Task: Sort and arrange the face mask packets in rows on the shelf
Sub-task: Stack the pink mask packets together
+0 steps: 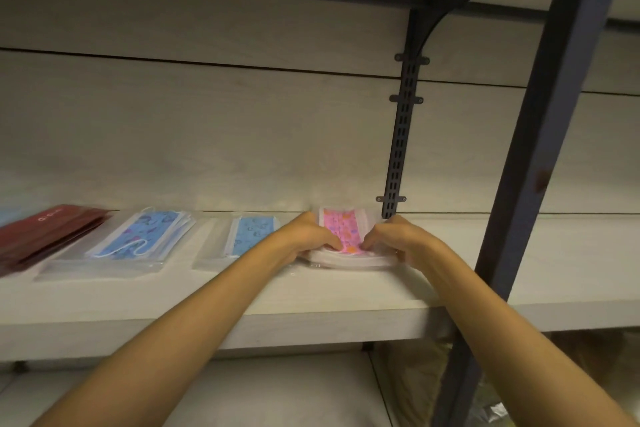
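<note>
Packets lie side by side along the back of the shelf [346,291], sorted by kind: dark red packets [45,236] at the far left, a fanned stack of blue patterned masks [145,236] next, a single blue packet [251,234] beside that, and the pink stack [343,239] you are working on at the right end, just short of the slotted wall bracket [401,135]. That order reads as colour grouping, each group set apart from its neighbour so the row stays legible. You hold the pink stack from both sides because it is several slippery plastic sleeves deep; squeezing the edges in squares them up before you let go. Your left hand [308,236] curls over the stack's left edge with its fingertips pressed onto the top packet, and your right hand [398,236] mirrors it on the right edge, so each grip is closed on the pink stack rather than released. Both forearms reach up and forward over the shelf's front lip, wrists bent down, which suits pressing and nudging more than lifting. The stack's near edge overhangs slightly unevenly, so it probably needs a little more tidying.
</note>
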Available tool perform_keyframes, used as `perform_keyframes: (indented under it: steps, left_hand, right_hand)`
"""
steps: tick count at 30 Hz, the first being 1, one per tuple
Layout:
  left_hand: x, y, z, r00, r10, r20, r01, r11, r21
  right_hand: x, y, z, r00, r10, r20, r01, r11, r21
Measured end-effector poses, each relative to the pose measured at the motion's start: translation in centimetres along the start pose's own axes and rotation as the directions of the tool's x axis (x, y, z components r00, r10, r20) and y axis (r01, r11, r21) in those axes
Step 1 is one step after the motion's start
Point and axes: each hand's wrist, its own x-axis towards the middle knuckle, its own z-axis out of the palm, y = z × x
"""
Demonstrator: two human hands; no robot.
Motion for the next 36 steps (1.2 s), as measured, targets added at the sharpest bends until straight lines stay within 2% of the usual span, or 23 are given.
perform_keyframes:
  steps: [6,10,13,20,24,26,28,33,36]
  left_hand:
    - [-0.7,0.9,0.7,0.999,-0.019,-0.040,0.026,0.983,0.182]
    - [-1.7,1.8,0.6,0.998,-0.031,-0.063,0.052,0.925,0.377]
    - [-2.1,1.5,0.7,0.995,0.011,-0.095,0.038,0.864,0.501]
    - [-2.4,1.4,1.5,0.995,0.037,-0.088,0.011,0.867,0.497]
    - [-2.3,1.1,1.5,0.986,0.135,-0.101,-0.059,0.838,0.543]
    - [-2.1,0.7,1.6,0.984,0.161,-0.074,-0.089,0.812,0.577]
    - [-2.0,0.4,1.6,0.986,0.160,-0.036,-0.105,0.787,0.608]
    - [-2.0,0.5,1.5,0.991,0.137,0.008,-0.109,0.753,0.649]
    - [-1.8,0.4,1.7,0.988,0.152,-0.034,-0.089,0.728,0.680]
  right_hand:
    - [-0.9,-1.0,0.1,0.999,0.024,-0.022,-0.026,0.994,-0.110]
    - [-0.9,-1.0,0.0,0.994,-0.055,-0.090,0.042,0.990,-0.133]
    - [-1.4,-0.9,-0.2,0.984,-0.098,-0.147,0.045,0.943,-0.330]
    - [-2.2,-1.5,0.1,0.976,-0.145,-0.161,0.018,0.797,-0.604]
    - [-1.8,-1.2,0.3,0.963,-0.208,-0.173,0.044,0.751,-0.659]
    - [-1.3,-1.0,0.4,0.969,-0.213,-0.128,0.074,0.739,-0.670]
    - [-0.9,-0.7,0.3,0.977,-0.198,-0.078,0.092,0.723,-0.685]
    - [-0.2,-0.3,0.3,0.978,-0.200,-0.064,0.101,0.717,-0.690]
    - [-0.4,-0.1,0.4,0.952,-0.302,-0.050,0.169,0.657,-0.735]
